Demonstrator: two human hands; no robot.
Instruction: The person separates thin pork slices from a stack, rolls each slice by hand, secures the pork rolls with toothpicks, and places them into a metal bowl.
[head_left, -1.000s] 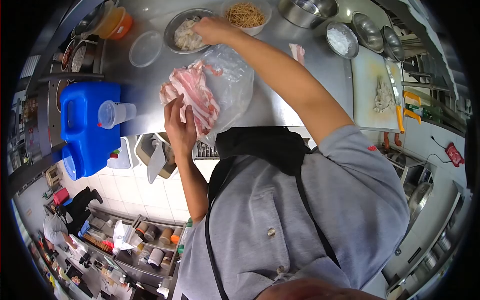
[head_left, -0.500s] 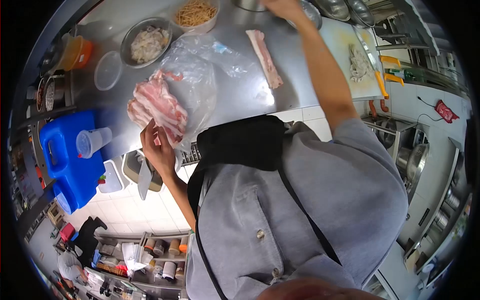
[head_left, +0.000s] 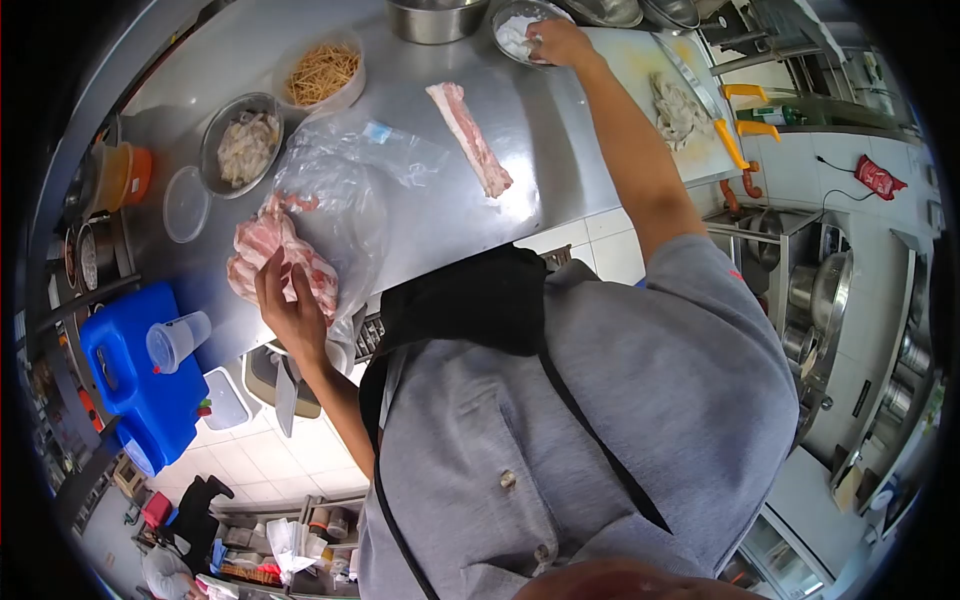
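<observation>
My left hand (head_left: 293,300) rests its fingertips on a pile of raw pork belly (head_left: 265,250), fingers spread and not gripping it. The meat lies partly on a clear plastic bag (head_left: 345,190). Far off to the right, my right hand (head_left: 562,44) reaches into a metal bowl (head_left: 503,50) of white, powder-like stuff (head_left: 515,36). Its fingers are curled together in the white stuff, and the tips are partly hidden. Between the hands, a single strip of pork belly (head_left: 470,140) lies on the steel table.
A steel bowl of pale meat pieces (head_left: 248,150), a tub of thin brown strips (head_left: 322,74) and a steel pot (head_left: 437,20) stand along the back. A knife (head_left: 690,78) and a grey-white cloth (head_left: 680,112) lie on the cutting board (head_left: 620,90). A blue jerrycan (head_left: 150,370) stands left.
My right hand has gone from the pot's edge into the bowl of white stuff. The left hand stays at the pork belly, its fingers a little farther over it. The view has shifted.
</observation>
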